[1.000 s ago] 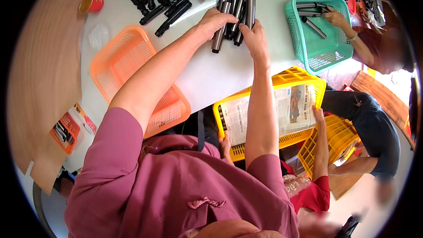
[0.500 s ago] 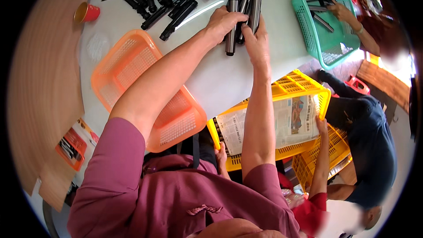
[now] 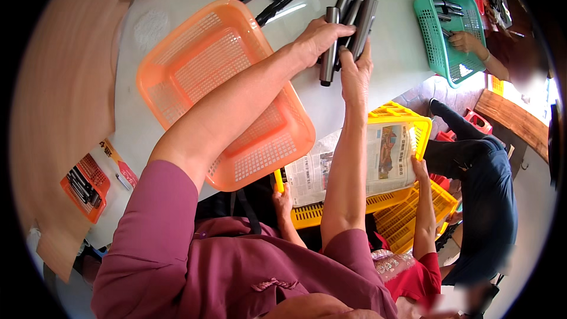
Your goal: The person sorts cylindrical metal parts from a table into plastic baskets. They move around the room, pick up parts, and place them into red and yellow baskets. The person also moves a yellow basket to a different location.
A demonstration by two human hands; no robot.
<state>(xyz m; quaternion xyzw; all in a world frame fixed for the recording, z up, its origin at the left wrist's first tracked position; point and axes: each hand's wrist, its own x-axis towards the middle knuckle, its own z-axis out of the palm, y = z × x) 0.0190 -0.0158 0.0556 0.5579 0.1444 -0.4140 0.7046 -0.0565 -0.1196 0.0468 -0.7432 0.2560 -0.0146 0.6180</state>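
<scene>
Over the smooth white bench point(image 3: 396, 47), left hand point(image 3: 319, 41) and right hand point(image 3: 356, 77) hold a loose bundle of silvery-grey metal tubes point(image 3: 362, 20), both closed round it. Step looks like gathering; tubes splay, so next move probably calls for snug two-sided grip.

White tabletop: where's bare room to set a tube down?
Biggest bare patch: between the right hand and the green basket. Smaller: between the right hand and the orange basket, below the metal tubes. Crowded: far side, under black parts.
</scene>
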